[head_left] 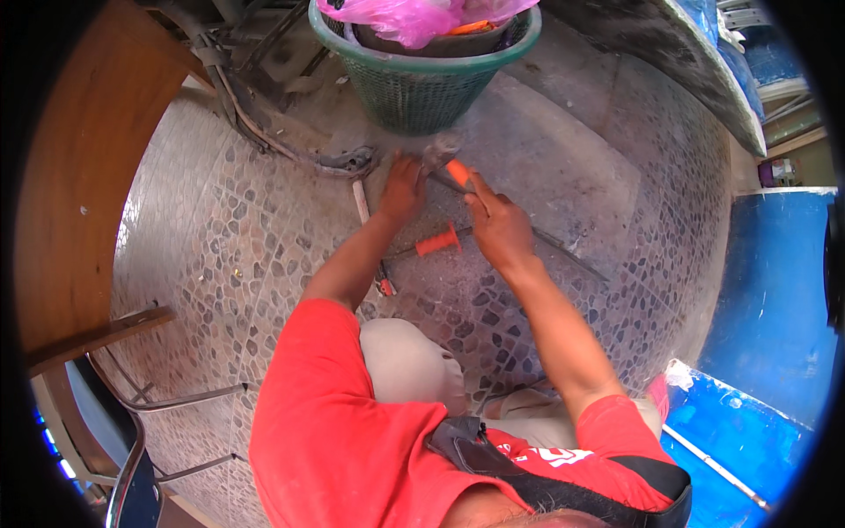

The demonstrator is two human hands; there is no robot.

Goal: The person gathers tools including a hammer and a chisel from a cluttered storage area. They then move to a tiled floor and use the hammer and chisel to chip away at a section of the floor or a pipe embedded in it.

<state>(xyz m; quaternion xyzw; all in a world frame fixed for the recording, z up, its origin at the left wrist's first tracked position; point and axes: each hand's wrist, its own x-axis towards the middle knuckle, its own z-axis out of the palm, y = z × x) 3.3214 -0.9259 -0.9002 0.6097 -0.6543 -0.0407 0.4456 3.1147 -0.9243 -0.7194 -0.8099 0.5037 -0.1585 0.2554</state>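
Note:
My right hand (pixel 503 224) is closed round the orange handle of a hammer (pixel 458 172). The dusty, slightly blurred hammer head lies right beside my left hand (pixel 403 189). That hand is low over the floor, its fingers closed at the upper end of a thin dark metal rod (pixel 572 255). From there the rod slants down to the right, passing beneath my right hand. Between my forearms lies a tool with a red-orange guarded grip (pixel 440 240), its thin shaft on the floor. Under my left forearm is a long tool with a red end (pixel 385 286).
A green plastic basket (pixel 414 92) with a pink bag (pixel 414 18) stands just ahead. Dusty cables (pixel 255 132) run at the far left. A wooden panel (pixel 97 176) and metal-legged chair (pixel 132 422) are left; blue panels (pixel 775 290) stand right. The floor (pixel 238 229) is pebble-patterned.

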